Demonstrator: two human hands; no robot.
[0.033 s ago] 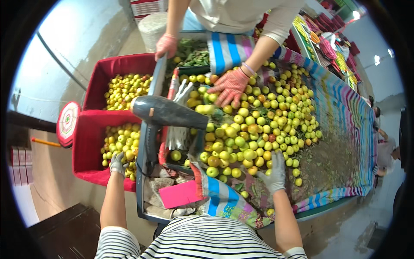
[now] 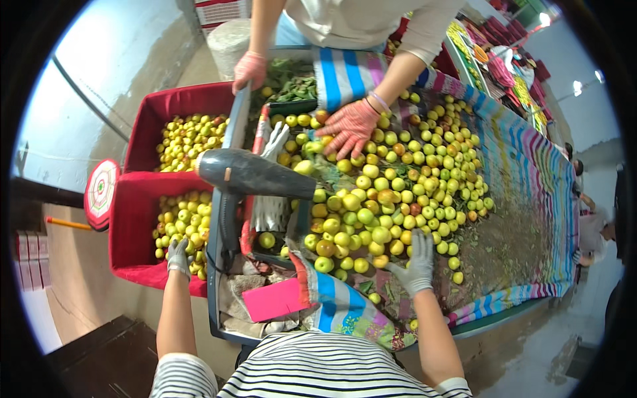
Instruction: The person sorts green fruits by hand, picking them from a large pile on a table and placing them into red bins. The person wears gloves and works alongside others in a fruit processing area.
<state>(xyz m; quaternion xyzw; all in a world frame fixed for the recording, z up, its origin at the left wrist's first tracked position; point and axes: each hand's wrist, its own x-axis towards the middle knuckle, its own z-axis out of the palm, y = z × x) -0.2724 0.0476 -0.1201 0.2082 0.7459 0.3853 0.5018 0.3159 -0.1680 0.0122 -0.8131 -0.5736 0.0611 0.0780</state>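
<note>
My left hand (image 2: 178,256), in a light grey glove, reaches into the near red bin (image 2: 136,265), its fingers spread at the front edge of the fruit there. It appears to hold nothing. The fruit (image 2: 382,234) is round and yellow-green like small apples, some of it blushed red, and lies in a loose heap on the cloth-lined table. My right hand (image 2: 415,265), gloved alike, rests open against the heap's near edge, fingers pointing away from me and touching fruit. Opposite, a person's pink-gloved hand (image 2: 350,129) lies spread on the heap's far left.
A dark hair-dryer-shaped blower (image 2: 255,174) stands over the table's left side. Before it lies a bright pink card (image 2: 272,300). The second red bin (image 2: 142,139) adjoins mine, also with fruit. The person's other hand (image 2: 249,69) grips the table edge. Striped cloth (image 2: 524,152) lines the rim.
The whole view has shifted slightly. My right hand has slid a little to the left along the heap's edge, still open. My left hand stays in the near red bin.
</note>
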